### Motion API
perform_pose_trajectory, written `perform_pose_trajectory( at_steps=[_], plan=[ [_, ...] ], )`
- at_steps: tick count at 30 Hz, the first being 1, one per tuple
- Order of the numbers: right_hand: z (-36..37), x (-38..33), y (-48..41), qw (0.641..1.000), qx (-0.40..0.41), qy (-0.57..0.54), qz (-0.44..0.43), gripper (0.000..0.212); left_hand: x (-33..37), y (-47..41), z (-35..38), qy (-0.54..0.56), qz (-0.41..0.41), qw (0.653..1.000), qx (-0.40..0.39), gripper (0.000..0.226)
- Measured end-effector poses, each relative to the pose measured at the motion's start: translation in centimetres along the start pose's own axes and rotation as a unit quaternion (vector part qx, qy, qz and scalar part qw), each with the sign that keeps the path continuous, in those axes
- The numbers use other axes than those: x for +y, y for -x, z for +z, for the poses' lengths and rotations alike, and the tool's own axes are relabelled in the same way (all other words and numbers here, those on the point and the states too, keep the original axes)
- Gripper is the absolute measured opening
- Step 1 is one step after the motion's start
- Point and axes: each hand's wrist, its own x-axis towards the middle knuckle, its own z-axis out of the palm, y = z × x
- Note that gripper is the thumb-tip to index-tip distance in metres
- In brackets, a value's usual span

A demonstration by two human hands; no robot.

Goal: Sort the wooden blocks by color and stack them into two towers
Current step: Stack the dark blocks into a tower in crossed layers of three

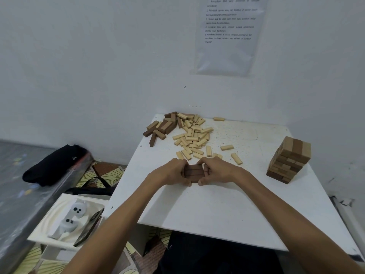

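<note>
A small square stack of dark brown blocks [193, 173] stands in the middle of the white table [217, 210]. My left hand [171, 172] grips its left side and my right hand [217, 170] grips its right side, fingers curled round the edges. Behind them lies a loose pile of light blocks [192, 136]. A smaller heap of dark blocks [164, 126] sits at the far left corner. A mixed tower of light and dark blocks [289, 160] stands at the right edge.
A printed sheet [229, 34] hangs on the wall. Left of the table, a low white tray [59, 210] holds white earbud-like items and a phone [89, 227]. A black cloth [57, 165] lies on a grey surface.
</note>
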Motion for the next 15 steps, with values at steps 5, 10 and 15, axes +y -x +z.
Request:
perform_pose_trajectory(
  at_steps=[5,10,15],
  plan=[
    [-0.3,-0.3,0.3,1.000,-0.001,0.022,-0.010,0.071,0.0,0.2,-0.3,-0.011,0.008,1.000,0.011,0.058],
    [-1.2,-0.5,0.5,0.998,0.022,0.061,-0.011,0.066,0.4,0.0,-1.8,-0.060,0.052,0.996,0.028,0.061],
    [-3.9,-0.8,1.1,0.996,0.049,0.077,-0.010,0.060,2.1,-0.9,-4.6,-0.150,0.094,0.983,0.043,0.058]
  ],
)
